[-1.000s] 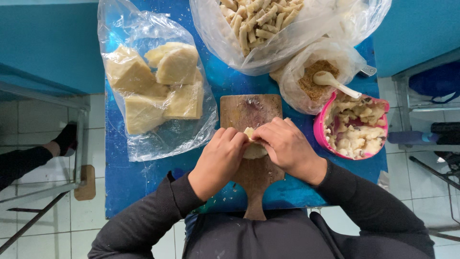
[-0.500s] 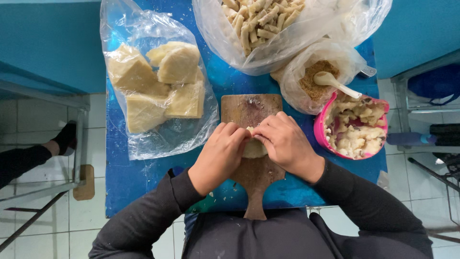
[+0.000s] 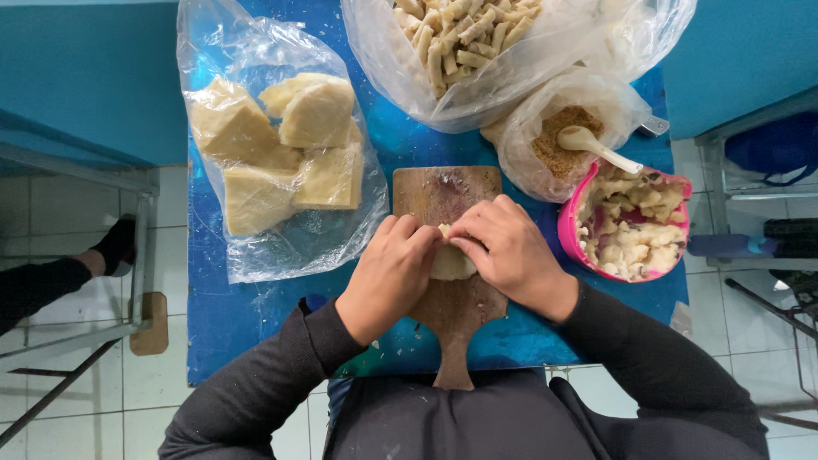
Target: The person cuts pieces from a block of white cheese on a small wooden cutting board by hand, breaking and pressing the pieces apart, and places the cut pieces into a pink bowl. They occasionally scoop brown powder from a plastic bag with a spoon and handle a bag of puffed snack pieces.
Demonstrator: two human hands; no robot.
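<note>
Pinching a pale dough piece [image 3: 450, 262] between fingertips, left hand [image 3: 389, 274] and right hand [image 3: 509, 253] are closed around it on the wooden paddle board [image 3: 446, 192]. Pink bowl [image 3: 569, 223] of filling is set near. Judged risk: dough torn by uneven pinching.

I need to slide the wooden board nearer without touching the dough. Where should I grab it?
Probably by the narrow handle of the wooden board, from the near edge. It sticks out bare toward the body, while both hands and the dough piece cover the middle.
</note>
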